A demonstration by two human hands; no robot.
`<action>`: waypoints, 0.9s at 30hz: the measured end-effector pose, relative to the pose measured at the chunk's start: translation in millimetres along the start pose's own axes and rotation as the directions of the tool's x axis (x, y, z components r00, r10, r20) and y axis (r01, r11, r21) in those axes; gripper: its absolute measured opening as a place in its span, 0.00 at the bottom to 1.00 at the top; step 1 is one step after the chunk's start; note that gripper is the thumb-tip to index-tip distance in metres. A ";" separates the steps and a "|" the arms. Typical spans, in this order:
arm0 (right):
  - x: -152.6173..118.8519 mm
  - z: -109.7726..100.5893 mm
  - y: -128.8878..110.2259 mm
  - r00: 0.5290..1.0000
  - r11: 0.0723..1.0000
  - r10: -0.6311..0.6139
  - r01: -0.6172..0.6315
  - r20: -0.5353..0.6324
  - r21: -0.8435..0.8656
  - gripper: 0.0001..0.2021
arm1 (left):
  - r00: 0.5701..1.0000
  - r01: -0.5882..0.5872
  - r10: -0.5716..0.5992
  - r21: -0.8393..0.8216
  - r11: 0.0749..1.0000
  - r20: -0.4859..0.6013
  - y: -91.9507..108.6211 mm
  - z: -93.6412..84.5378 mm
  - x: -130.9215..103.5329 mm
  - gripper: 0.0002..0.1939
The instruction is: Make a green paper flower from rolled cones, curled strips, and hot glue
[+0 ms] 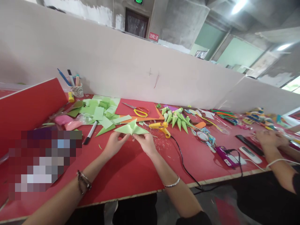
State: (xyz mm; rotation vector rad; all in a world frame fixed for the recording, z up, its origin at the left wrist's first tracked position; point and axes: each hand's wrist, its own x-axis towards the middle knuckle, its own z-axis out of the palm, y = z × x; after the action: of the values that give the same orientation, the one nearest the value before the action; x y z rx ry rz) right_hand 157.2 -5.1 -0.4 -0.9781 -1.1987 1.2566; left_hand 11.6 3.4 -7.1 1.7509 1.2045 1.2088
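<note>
Folded paper (132, 127), pale green, sits in front of you just above the worktop (127, 178), roughly mid-view. Long axis runs left to right across you: one sharp tip points left, one right, and a middle peak points away toward the partition (117, 68). Your left hand (117, 142) pinches the left half from the near side, thumb toward the center; your right hand (145, 142) pinches the right half the same way. Thumbs nearly meet at the center fold, both grips narrow.

Edges: the worktop's near edge runs under your forearms, and bare red surface shows between them. Tight on your right: yellow glue gun (160, 126) lies near the paper's right tip, nozzle end toward it, black cable (180, 152) curving down over the edge. On your left, a marker (90, 132) lies slanted, dark end toward you. Past the folded paper, scissors (135, 108) with looped yellow-red handles rest on a flat red sheet (124, 112).

Materials: thin, creased, matte paper in your hands; loose flat green rectangles (99, 113) heaped beyond your left hand; pointed green paper cones (175, 120) bunched beyond the glue gun. Partition looks smooth, pale.
</note>
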 end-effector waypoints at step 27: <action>-14.8 2.3 10.7 0.982 0.966 -0.082 0.121 0.171 -0.231 0.08 | 0.995 -0.034 0.038 -0.046 0.998 0.089 -6.8 -4.0 -8.1 0.12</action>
State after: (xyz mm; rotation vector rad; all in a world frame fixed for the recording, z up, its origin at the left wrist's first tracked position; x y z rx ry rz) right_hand 154.2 -18.9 -12.2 -0.9895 -1.5353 1.1431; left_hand 4.6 -1.8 -14.3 1.7813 1.0902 1.1567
